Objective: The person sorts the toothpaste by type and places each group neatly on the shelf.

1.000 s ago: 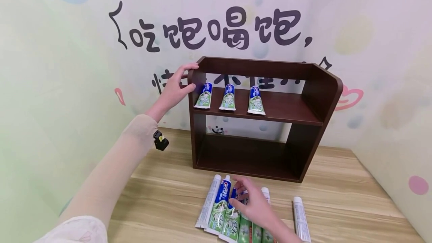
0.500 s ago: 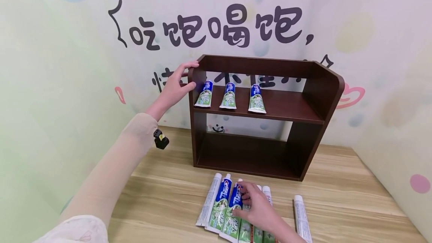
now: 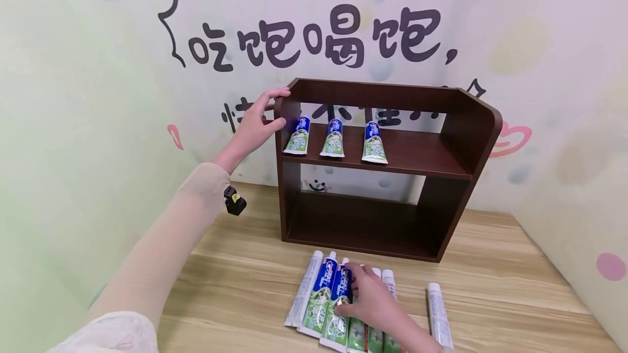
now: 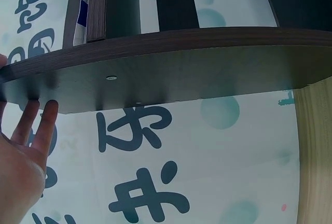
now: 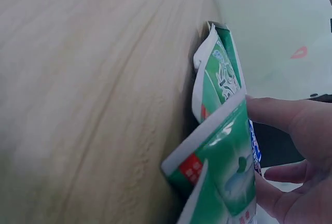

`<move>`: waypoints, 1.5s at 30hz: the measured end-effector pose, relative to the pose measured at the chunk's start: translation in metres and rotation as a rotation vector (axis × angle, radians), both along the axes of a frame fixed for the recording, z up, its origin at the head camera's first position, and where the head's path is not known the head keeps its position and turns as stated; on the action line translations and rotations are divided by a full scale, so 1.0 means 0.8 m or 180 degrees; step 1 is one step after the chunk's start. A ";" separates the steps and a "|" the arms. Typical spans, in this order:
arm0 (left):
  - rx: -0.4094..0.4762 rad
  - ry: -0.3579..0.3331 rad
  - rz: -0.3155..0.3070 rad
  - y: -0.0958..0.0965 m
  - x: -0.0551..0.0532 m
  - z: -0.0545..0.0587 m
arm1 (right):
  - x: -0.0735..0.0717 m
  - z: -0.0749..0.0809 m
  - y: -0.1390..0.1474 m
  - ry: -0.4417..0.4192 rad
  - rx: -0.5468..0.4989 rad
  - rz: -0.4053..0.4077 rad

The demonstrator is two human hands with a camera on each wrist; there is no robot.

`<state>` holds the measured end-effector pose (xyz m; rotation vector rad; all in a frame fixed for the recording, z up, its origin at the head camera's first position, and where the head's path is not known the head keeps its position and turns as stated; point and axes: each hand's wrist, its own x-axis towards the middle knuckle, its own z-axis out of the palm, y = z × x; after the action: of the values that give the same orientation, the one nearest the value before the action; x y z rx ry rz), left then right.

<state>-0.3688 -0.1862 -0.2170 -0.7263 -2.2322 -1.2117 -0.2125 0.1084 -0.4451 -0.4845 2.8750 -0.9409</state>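
Observation:
My left hand (image 3: 254,128) holds the upper left side panel of a dark brown two-tier shelf (image 3: 363,247). Its thumb lies at the panel's front edge; in the left wrist view, fingertips (image 4: 50,107) touch the outer face. At the table's front, my right hand (image 3: 376,301) pinches a blue, white and green toothpaste tube (image 3: 338,326), third from the left in a row, which still lies flat. A similar tube (image 3: 319,309) lies just left of it. Green tubes (image 3: 357,336) to its right are partly hidden under the hand; their crimped ends (image 5: 207,130) show in the right wrist view.
Three toothpaste tubes (image 3: 334,140) lie on the upper tier, toward its left half. A white-backed tube (image 3: 304,290) ends the row at left; another tube (image 3: 438,315) lies apart at right. The wooden table (image 3: 515,287) meets printed walls behind and at the sides.
My right hand has come down onto the third tube, its thumb and fingers closing in, and the tube's cap end has shifted slightly left. The left hand stays on the shelf.

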 end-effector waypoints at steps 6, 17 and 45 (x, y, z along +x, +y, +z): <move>0.0011 -0.0028 -0.0019 0.006 0.016 0.008 | -0.002 0.000 -0.008 0.0198 0.0211 0.0049; -0.0012 0.0082 -0.0014 0.001 -0.002 0.001 | -0.005 -0.001 -0.029 0.0036 0.0112 -0.0009; 0.0010 0.0047 -0.0063 0.000 -0.003 0.001 | -0.019 0.005 -0.027 -0.0685 -0.0801 0.0074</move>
<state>-0.3715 -0.1863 -0.2163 -0.7555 -2.2157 -1.2152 -0.2275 0.0868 -0.4414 -0.4045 2.5687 -1.2738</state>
